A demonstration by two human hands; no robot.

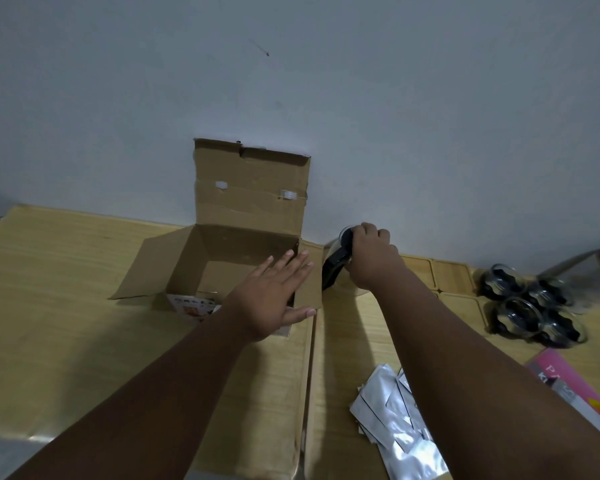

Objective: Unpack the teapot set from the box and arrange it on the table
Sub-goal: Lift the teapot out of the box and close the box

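Silver foil packets (395, 420) lie on the tabletop (66, 271), nearer than the open cardboard box (222, 244) and to its right. A pink booklet (582, 400) lies further right of the box. The left hand (274, 299) hovers flat over the box's near right corner, fingers straight and spread, holding nothing. Just beside the box's right wall, the right hand (371, 258) has its fingers curled round the black handle of the glass teapot (333, 270). Well right of the box sit wooden coasters (450, 275) and clustered glass cups (530, 306).
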